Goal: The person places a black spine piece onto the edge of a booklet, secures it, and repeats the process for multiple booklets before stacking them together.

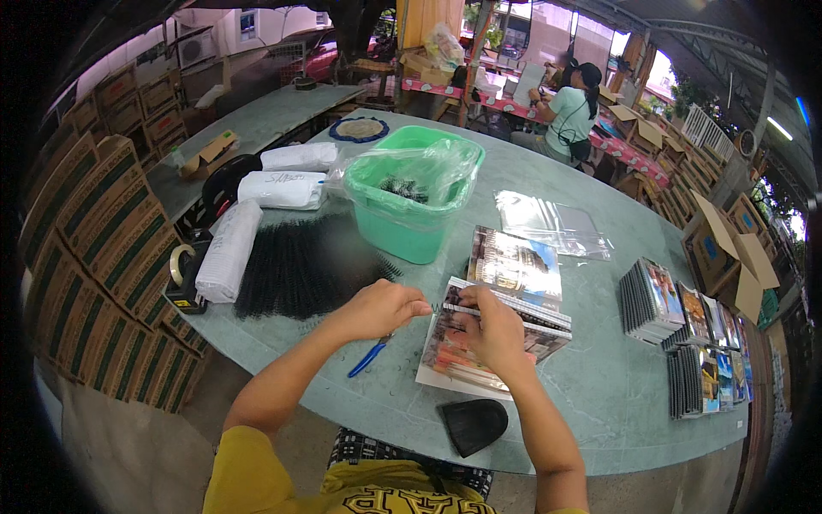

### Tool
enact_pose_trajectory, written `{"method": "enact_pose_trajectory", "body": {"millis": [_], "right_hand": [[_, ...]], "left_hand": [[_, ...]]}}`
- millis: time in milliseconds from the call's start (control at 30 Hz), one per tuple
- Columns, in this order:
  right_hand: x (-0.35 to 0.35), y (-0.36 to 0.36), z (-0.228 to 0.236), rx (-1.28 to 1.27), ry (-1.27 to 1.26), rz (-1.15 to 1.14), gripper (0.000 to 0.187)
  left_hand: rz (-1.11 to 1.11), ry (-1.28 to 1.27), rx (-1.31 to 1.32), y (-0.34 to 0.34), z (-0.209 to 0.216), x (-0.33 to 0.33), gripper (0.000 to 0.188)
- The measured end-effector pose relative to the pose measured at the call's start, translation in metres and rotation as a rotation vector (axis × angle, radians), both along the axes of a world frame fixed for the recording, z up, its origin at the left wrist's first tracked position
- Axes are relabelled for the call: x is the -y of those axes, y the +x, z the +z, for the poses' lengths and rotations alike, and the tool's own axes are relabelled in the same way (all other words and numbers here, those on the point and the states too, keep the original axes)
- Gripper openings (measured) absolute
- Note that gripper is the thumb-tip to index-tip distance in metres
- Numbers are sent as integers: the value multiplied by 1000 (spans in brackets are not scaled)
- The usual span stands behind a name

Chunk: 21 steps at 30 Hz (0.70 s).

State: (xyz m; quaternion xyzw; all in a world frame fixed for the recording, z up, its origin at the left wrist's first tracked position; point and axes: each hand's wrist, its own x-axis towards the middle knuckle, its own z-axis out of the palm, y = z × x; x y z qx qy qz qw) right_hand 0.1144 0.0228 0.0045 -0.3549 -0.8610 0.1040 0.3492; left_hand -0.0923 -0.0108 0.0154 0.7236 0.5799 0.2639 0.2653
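Note:
My left hand (385, 308) is closed in a pinch beside a notebook's left edge. Between its fingertips and that edge shows a short stretch of dark spiral coil (435, 307). Fingers bent, my right hand (495, 330) grips the notebook (458, 347), which has an orange and brown picture cover and lies on the table. Just behind it stand more spiral-bound notebooks (514, 261) in a stack. Left of my hands spreads a thick pile of black spiral coils (287, 270). Blue-handled pliers (370, 358) lie below my left hand, and a black wedge-shaped thing (473, 426) sits nearest me.
A green tub (411, 223) with clear plastic stands behind the coils. White wrapped rolls (229, 253) and a tape dispenser (184, 274) line the left edge. Clear plastic sleeves (552, 224) and notebook stacks (652, 304) are to the right. A person (569, 116) sits farther back.

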Motion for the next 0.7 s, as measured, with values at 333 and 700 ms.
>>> {"method": "enact_pose_trajectory", "body": {"millis": [333, 700], "right_hand": [[3, 6, -1, -43, 47, -49, 24], [2, -5, -11, -50, 168, -105, 19]], "left_hand": [[-78, -129, -546, -10, -79, 48, 60], [-15, -59, -398, -12, -72, 67, 42]]}}
